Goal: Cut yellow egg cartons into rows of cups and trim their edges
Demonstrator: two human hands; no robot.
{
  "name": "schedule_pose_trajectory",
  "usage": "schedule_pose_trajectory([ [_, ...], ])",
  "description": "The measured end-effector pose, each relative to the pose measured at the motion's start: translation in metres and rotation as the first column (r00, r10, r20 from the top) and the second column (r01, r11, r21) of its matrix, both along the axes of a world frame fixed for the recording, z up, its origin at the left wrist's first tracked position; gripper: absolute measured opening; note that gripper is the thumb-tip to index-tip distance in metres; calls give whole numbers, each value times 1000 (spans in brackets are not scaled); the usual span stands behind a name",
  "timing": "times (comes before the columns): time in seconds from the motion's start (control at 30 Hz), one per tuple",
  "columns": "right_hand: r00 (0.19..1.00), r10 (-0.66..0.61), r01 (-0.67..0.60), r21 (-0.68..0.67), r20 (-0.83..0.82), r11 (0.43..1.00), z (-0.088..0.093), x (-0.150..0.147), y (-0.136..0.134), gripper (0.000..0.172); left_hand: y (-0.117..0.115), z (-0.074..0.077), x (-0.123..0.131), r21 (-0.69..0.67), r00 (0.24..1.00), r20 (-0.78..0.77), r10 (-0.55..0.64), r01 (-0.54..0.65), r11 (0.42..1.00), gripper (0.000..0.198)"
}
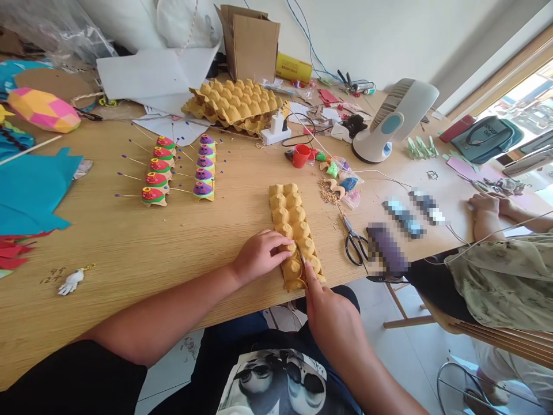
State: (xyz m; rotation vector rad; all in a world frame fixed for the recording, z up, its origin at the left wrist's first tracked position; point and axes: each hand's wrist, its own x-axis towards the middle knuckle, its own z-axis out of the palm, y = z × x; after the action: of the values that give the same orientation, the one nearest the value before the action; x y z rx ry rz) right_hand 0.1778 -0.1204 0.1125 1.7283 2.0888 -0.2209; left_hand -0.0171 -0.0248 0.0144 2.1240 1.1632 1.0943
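Observation:
A yellow pulp egg carton strip (pixel 296 214), two cups wide, lies near the table's front edge, bumps up. My left hand (pixel 262 253) is closed over one of its cups, thumb and fingers on the near left side. My right hand (pixel 330 314) is wrapped round a thin craft knife (pixel 301 260), index finger stretched along it; the handle is hidden in the palm. Its blade meets the groove between the two rows of cups. To the right lie scissors (pixel 356 241) with black handles.
Two rows of painted carton cups (pixel 159 164) with blue-tipped sticks stand left. Stacked egg trays (pixel 237 104), a power adapter (pixel 276 129), a red cup (pixel 301 155) and a white fan (pixel 393 121) are behind. Another person's hands (pixel 490 207) rest at the right.

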Motion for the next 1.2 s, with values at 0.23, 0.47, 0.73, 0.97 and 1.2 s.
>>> schedule_pose_trajectory([
  [0.23, 982, 57, -41, 95, -177, 995, 9, 31, -16, 60, -3, -2, 0, 37, 1000, -27, 4, -3, 999, 22],
  [0.47, 925, -12, 78, 159, -379, 984, 7, 34, -6, 59, 1, 2, -6, 140, 993, -19, 116, -112, 984, 28],
  [0.73, 879, -8, 74, 120, -476, 990, -1, 40, -8, 58, 7, -5, -7, 99, 995, -80, 62, -54, 994, 22],
  [0.97, 881, -4, 96, 171, -473, 981, -9, 43, -6, 57, 4, -4, -7, 79, 993, -51, 108, -104, 991, 30],
  [1.2, 924, -22, 78, 131, -382, 988, -4, 25, 6, 54, 4, -5, -7, 70, 992, -45, 114, -111, 991, 30],
])
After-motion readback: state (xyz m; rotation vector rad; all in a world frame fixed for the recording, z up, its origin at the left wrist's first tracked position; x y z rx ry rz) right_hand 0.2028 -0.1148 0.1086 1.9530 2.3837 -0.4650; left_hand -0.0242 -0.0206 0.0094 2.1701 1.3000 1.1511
